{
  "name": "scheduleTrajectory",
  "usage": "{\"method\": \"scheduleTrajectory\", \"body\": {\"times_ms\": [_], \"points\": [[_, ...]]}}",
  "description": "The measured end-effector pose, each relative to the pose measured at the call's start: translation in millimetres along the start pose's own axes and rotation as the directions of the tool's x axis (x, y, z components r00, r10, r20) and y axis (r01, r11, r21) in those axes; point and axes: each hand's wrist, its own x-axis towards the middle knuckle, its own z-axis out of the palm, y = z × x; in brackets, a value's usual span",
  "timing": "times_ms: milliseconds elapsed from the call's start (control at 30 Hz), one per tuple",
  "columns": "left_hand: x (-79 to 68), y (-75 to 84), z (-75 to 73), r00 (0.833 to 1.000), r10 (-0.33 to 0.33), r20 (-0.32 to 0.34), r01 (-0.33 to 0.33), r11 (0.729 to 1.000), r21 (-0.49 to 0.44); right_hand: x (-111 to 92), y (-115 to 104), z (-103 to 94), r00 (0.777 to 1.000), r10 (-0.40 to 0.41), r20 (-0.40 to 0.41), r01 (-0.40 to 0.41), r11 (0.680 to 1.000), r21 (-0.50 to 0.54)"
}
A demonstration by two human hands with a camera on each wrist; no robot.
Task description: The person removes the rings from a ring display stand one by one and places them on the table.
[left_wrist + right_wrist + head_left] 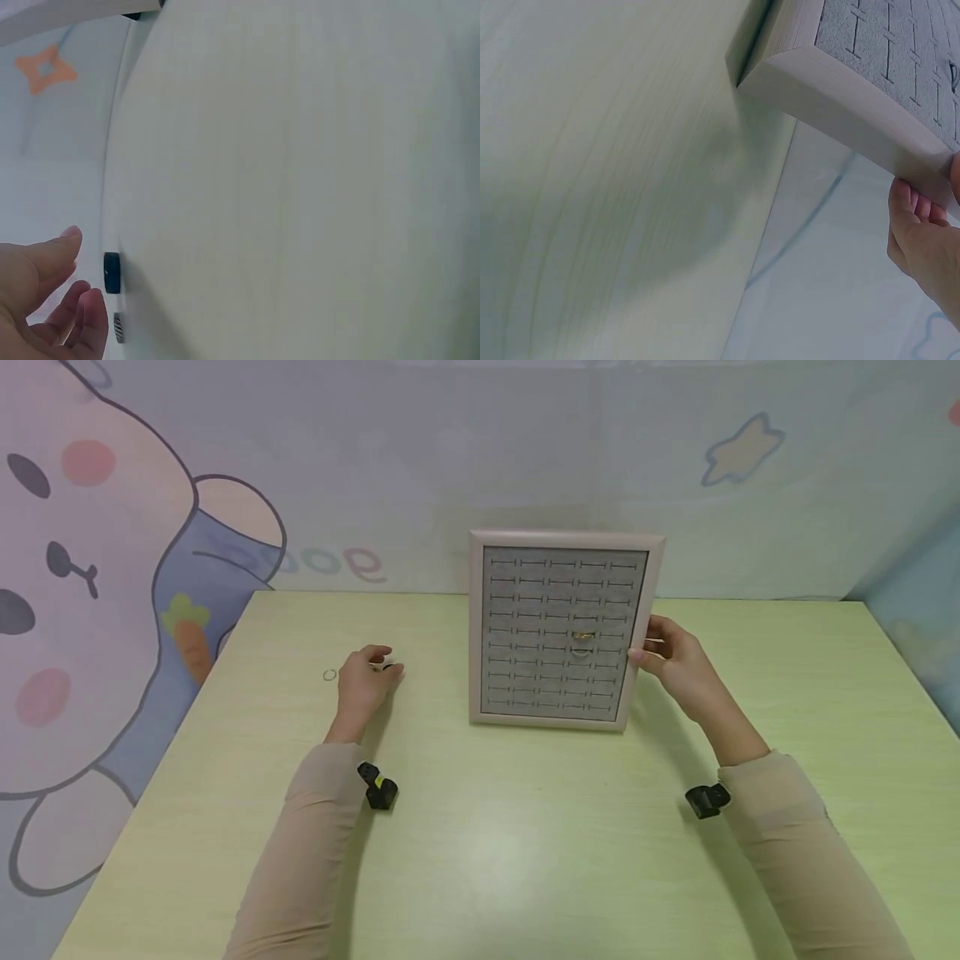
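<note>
A framed ring display board (517, 647) with a grey slotted panel stands tilted on the table. A gold ring (583, 635) and a thin silvery ring (580, 652) sit in its slots. My right hand (678, 664) grips the board's right edge, thumb on the front and fingers behind. At the left, my left hand (363, 687) hovers low over the table, thumb and fingers parted. Just past its fingertips are a black ring (112, 273) and a dark patterned ring (118, 328). Left of that hand lies another thin ring (330, 675).
The pale wooden table (480, 843) ends at a cloth backdrop (420, 468) with cartoon prints. Each wrist carries a small black camera, one on the left sleeve (318, 827) and one on the right sleeve (787, 810).
</note>
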Motion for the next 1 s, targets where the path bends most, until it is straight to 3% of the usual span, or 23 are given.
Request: {"method": "scheduleTrajectory", "body": {"times_ms": [333,567,767,1000], "points": [[-6.0,32.3,4.0,0.987,0.118,-0.107,-0.131,0.983,-0.128,1.4,1.1,-0.1,1.0,-0.009,0.008,0.009,1.0,-0.001],[-20.2,66.1,10.8,0.956,0.222,-0.19,-0.264,0.934,-0.24,1.9,1.4,0.4,1.0,-0.007,0.011,0.007,1.0,0.0],[-34.2,96.3,17.6,0.911,0.353,-0.212,-0.404,0.866,-0.294,1.6,0.3,0.3,1.0,-0.013,0.011,0.013,1.0,0.007],[-54.0,125.2,28.9,0.828,0.508,-0.238,-0.561,0.772,-0.301,0.9,0.2,0.9,1.0,-0.009,0.013,0.009,1.0,0.019]]}}
